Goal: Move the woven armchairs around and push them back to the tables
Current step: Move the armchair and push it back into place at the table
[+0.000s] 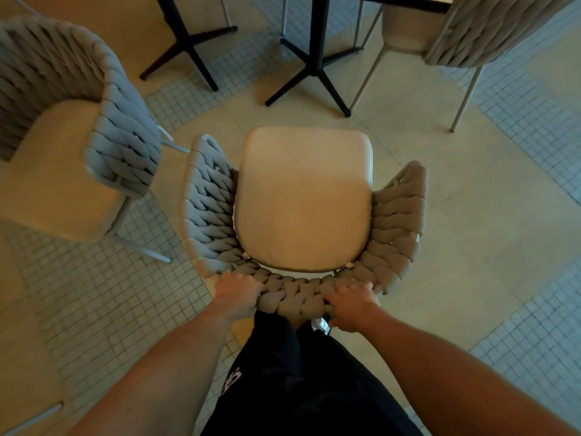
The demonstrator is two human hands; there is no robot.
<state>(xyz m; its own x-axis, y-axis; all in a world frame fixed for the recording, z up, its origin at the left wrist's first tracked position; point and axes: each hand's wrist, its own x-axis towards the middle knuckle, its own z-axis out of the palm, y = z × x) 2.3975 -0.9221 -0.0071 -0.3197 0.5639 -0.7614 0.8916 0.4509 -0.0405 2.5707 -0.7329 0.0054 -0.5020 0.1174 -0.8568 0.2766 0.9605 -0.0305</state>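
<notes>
Both hands are gripping the woven backrest top: left hand [237, 292] and right hand [352, 305], fingers curled over the weave. The woven armchair [303, 202] is standing on the tiled floor [471, 215], its seat pointing straight ahead toward the black table base [317, 61], just beyond its front edge.

Café or restaurant seating area. Several matching woven armchairs [301, 212] with pale seat cushions stand around small tables on black pedestal bases [317, 58] with cross feet. Floor [456, 190] mixes large smooth tiles with patches of small square mosaic.
</notes>
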